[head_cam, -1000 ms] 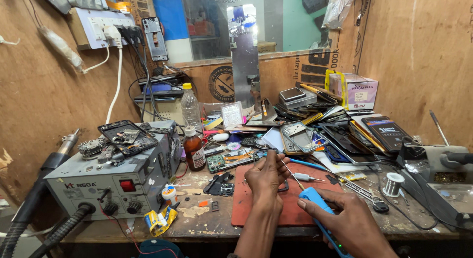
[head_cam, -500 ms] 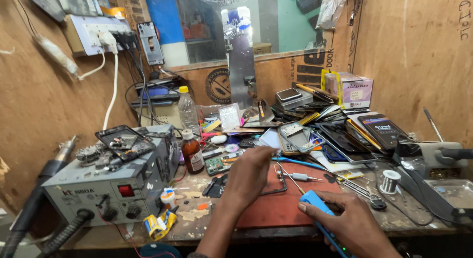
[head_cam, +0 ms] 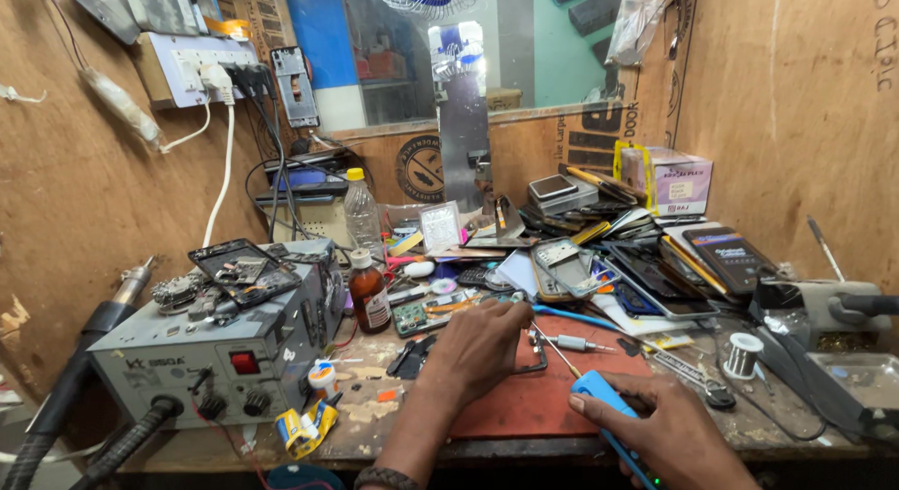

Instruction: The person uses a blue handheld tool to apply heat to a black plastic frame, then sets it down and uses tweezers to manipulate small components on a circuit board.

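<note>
- The right hand (head_cam: 670, 434) is wrapped around the blue handle of a soldering iron (head_cam: 599, 396) near the front edge of the bench, its thin tip (head_cam: 552, 348) slanting up and left over the red mat (head_cam: 552, 396).
- The left hand (head_cam: 482, 345) lies palm down on the mat's left part, fingers curled over a small dark frame (head_cam: 532, 364); it seems to be pinning the piece flat so the tip can reach it, though what lies under the palm is hidden.
- The iron is held low on the handle like a pen, likely for fine control.
- Just behind the hands lie a small screwdriver (head_cam: 571, 342), blue tweezers (head_cam: 576, 317) and a green circuit board (head_cam: 412, 317).
- A brown bottle (head_cam: 368, 293) stands just left of the left hand, near the grey rework station (head_cam: 215, 359) at the bench's left edge.
- A solder spool (head_cam: 743, 354) sits toward the right edge.
- Toward the back edge, a heap of phones (head_cam: 646, 265) and a clear plastic bottle (head_cam: 361, 214) crowd the bench, leaving only the mat as working room.
</note>
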